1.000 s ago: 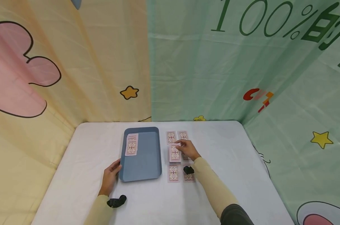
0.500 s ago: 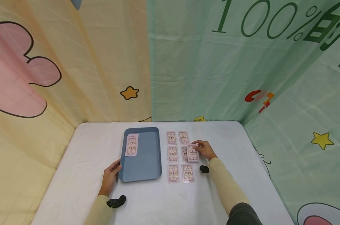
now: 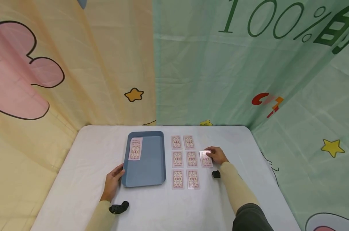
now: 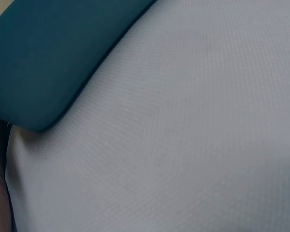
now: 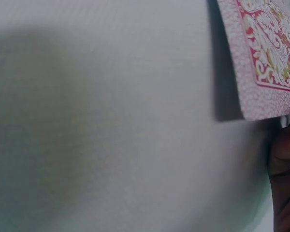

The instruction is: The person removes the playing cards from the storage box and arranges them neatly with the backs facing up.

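Note:
My right hand point(image 3: 217, 155) pinches a playing card point(image 3: 206, 159) by its upper right part, just right of the cards laid on the table. In the right wrist view this card point(image 5: 275, 58) shows a red and white scroll-patterned back, and its edge throws a shadow on the cloth. Two columns of face-down playing cards point(image 3: 178, 159) lie between it and the blue-grey tray point(image 3: 149, 166). My left hand point(image 3: 112, 183) holds the tray's lower left edge, thumb at the rim; its other fingers are partly hidden. A small overlapping pile of cards point(image 3: 135, 150) lies in the tray's upper left.
A white cloth covers the table point(image 3: 235, 138). Yellow and green printed curtains point(image 3: 203, 77) hang behind and at the sides. Each wrist wears a black device point(image 3: 119, 208). In the left wrist view the tray point(image 4: 48, 58) fills the upper left corner.
My right hand has carried the card rightward, from over the left column, across the right column, to the table beyond it. The middle-row cards now show fully. My left hand stays at the tray.

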The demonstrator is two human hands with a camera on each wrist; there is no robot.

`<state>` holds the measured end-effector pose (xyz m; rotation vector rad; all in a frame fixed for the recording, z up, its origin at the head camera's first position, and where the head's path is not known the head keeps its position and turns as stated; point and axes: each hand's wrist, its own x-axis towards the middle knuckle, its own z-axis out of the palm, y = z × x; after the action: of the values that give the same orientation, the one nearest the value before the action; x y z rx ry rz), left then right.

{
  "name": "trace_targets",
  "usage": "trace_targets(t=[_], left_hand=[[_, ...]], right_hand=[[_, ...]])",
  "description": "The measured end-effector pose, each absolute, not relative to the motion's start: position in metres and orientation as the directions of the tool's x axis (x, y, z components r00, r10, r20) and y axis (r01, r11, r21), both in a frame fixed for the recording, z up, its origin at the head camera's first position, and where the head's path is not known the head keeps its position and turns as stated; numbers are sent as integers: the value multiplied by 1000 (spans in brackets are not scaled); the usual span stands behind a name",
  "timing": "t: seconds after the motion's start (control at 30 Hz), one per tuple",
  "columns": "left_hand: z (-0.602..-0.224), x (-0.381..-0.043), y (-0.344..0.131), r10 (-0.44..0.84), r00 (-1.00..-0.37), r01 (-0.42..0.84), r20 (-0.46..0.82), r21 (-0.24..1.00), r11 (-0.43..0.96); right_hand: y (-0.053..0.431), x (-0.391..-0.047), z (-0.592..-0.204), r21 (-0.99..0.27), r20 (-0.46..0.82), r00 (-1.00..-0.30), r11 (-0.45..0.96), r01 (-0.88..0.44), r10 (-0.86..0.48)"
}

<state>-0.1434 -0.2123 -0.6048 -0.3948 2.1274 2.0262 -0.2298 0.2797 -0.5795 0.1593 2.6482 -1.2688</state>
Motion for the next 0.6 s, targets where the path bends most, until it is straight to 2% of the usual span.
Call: trace_targets(t=[0.17,0.6], left_hand=[[-605,-144,-212,-72,-948,-315,-311,948,38],[-607,-144,-214,-69,-950,-306,-303,951,35]], right_hand=[[279,-231,-586,-731,-179,-983,665,152,29],[271,-221,-589,-697,-123,-979,687,203,163]])
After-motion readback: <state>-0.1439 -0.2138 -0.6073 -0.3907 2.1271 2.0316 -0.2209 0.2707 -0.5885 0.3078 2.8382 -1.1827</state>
